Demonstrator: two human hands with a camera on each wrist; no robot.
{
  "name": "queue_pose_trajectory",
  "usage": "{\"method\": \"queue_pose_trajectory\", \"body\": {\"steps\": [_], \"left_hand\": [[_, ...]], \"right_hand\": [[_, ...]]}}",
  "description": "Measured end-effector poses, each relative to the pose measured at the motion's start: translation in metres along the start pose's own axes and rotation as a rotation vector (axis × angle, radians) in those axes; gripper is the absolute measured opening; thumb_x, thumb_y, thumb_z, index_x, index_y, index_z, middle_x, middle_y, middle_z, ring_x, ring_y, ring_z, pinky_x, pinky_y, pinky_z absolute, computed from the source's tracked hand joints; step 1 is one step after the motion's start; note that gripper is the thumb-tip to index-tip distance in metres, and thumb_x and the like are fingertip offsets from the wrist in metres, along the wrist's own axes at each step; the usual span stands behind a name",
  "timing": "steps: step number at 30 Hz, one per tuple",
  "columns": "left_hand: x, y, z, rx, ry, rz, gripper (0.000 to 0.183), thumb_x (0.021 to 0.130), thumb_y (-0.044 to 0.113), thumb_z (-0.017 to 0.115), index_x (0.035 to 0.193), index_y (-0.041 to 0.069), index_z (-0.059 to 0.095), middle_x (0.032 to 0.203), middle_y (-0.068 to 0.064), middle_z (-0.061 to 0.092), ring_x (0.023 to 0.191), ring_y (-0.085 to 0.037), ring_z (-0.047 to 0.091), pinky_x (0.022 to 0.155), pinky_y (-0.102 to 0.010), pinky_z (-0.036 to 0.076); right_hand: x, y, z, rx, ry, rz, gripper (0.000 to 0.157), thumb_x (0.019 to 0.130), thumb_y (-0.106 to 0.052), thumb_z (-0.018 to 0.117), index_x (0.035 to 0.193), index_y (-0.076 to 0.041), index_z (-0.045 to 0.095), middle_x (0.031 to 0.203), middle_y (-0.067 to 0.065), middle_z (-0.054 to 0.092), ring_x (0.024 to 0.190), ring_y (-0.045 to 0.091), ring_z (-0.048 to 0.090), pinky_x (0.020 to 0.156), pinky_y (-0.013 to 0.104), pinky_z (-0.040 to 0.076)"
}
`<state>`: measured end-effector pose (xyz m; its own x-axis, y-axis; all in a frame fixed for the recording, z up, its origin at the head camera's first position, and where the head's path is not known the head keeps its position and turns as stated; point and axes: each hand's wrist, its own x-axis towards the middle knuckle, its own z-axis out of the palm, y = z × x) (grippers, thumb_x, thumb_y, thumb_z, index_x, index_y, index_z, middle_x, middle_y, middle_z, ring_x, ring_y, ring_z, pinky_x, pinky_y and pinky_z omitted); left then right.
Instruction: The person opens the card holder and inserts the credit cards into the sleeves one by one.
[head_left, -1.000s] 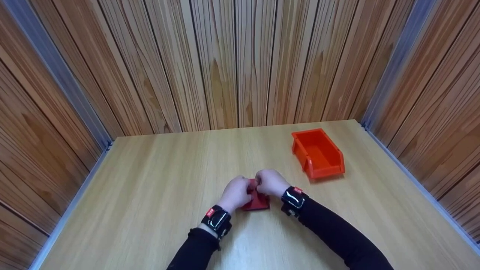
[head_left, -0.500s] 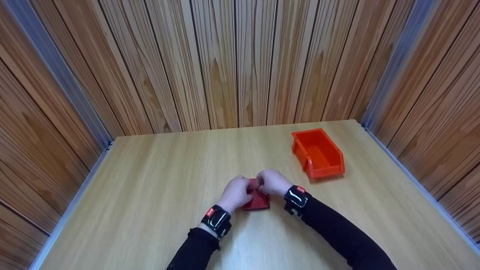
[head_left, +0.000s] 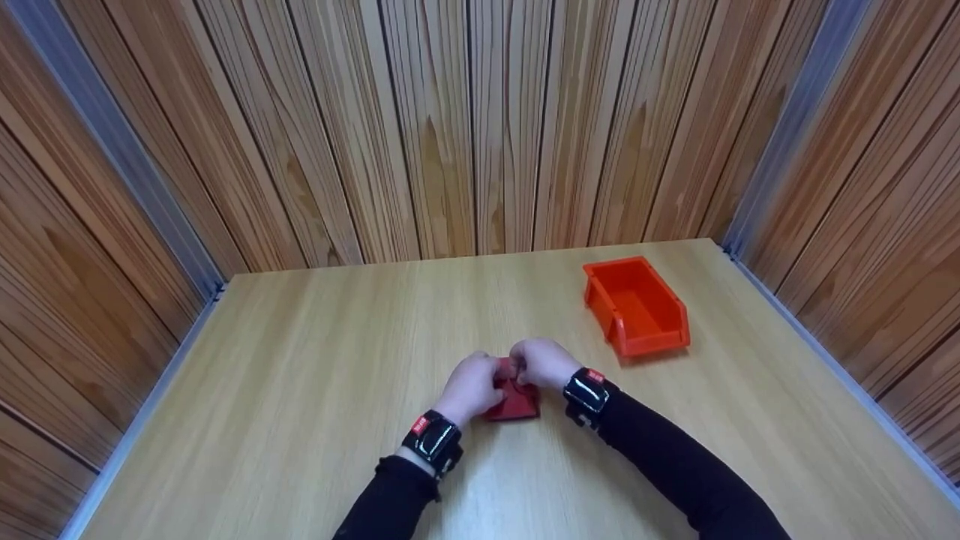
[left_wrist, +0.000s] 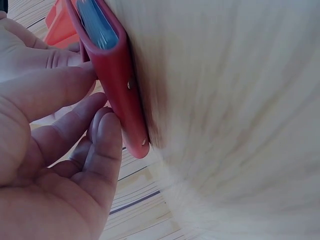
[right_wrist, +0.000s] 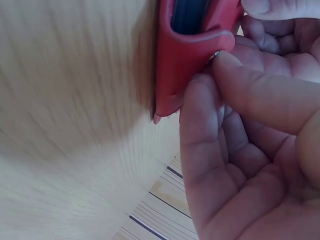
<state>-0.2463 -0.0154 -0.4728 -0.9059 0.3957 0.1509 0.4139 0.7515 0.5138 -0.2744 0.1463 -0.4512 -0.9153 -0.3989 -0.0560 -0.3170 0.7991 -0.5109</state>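
Observation:
A small red card holder [head_left: 516, 405] lies on the tabletop, partly covered by both hands in the head view. Clear plastic sleeves [left_wrist: 97, 25] show inside it in the left wrist view, and small metal studs dot its rounded spine. My left hand [head_left: 472, 386] holds it along that spine, thumb on the upper face and the other fingers curled against the side. On the opposite side, my right hand [head_left: 546, 364] pinches the strap [right_wrist: 220, 37] near its metal snap between thumb and forefinger. The right hand's remaining fingers are curled underneath.
An orange open-front bin [head_left: 637, 307] stands on the wooden table [head_left: 315, 375], beyond the right hand. Wood-plank walls [head_left: 450, 127] enclose the back and both sides. Each wrist wears a black strapped device, below which are dark sleeves.
The right hand has shifted slightly right and then back left at the card holder's strap. My left hand and the card holder have stayed in place.

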Motion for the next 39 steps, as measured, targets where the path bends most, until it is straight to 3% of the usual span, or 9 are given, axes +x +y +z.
{"method": "queue_pose_trajectory", "body": {"steps": [8,12,16,21,31,39], "left_hand": [[0.001,0.002,-0.001,-0.007,-0.017,-0.022,0.015,0.076,0.005,0.079,0.086,0.005,0.068,0.085,-0.001,0.053,0.080,-0.018,0.053,0.076,-0.036,0.048],[0.001,0.002,0.000,-0.016,-0.020,-0.023,0.016,0.076,0.004,0.079,0.088,0.005,0.069,0.085,-0.001,0.053,0.080,-0.018,0.053,0.076,-0.035,0.048],[0.000,0.001,-0.001,-0.005,-0.009,-0.004,0.016,0.075,0.004,0.080,0.087,0.005,0.069,0.083,-0.001,0.054,0.079,-0.018,0.053,0.075,-0.035,0.048],[0.001,0.000,-0.001,0.007,0.003,0.023,0.016,0.074,0.006,0.081,0.084,0.005,0.068,0.080,-0.001,0.055,0.078,-0.018,0.053,0.074,-0.036,0.048],[0.001,-0.001,-0.002,-0.025,0.001,0.022,0.016,0.075,0.005,0.080,0.087,0.004,0.070,0.083,-0.003,0.059,0.081,-0.019,0.055,0.077,-0.036,0.048],[0.000,0.000,0.000,-0.011,0.015,0.029,0.015,0.075,0.006,0.079,0.084,0.003,0.068,0.083,-0.003,0.058,0.079,-0.020,0.055,0.075,-0.036,0.048]], "right_hand": [[0.001,-0.001,0.000,-0.041,0.010,-0.054,0.018,0.070,0.011,0.072,0.071,-0.006,0.066,0.064,-0.004,0.054,0.062,0.015,0.049,0.058,0.028,0.039],[0.001,-0.003,0.000,-0.064,0.000,-0.038,0.018,0.071,0.011,0.070,0.073,-0.006,0.066,0.065,-0.003,0.053,0.063,0.016,0.049,0.059,0.029,0.039],[0.003,-0.007,0.000,-0.093,-0.021,-0.023,0.019,0.074,0.012,0.067,0.077,-0.007,0.067,0.067,-0.002,0.053,0.063,0.017,0.048,0.059,0.030,0.039],[0.005,-0.011,0.001,-0.199,-0.015,-0.074,0.018,0.072,0.012,0.069,0.074,-0.005,0.065,0.066,-0.001,0.052,0.063,0.018,0.046,0.059,0.032,0.040],[0.011,-0.014,0.002,-0.312,-0.059,-0.077,0.018,0.074,0.007,0.073,0.073,-0.006,0.061,0.068,0.004,0.053,0.066,0.021,0.045,0.064,0.038,0.044],[0.012,-0.016,0.000,-0.343,-0.092,-0.097,0.019,0.073,0.008,0.072,0.070,-0.005,0.059,0.066,0.004,0.049,0.064,0.021,0.043,0.061,0.039,0.043]]}}
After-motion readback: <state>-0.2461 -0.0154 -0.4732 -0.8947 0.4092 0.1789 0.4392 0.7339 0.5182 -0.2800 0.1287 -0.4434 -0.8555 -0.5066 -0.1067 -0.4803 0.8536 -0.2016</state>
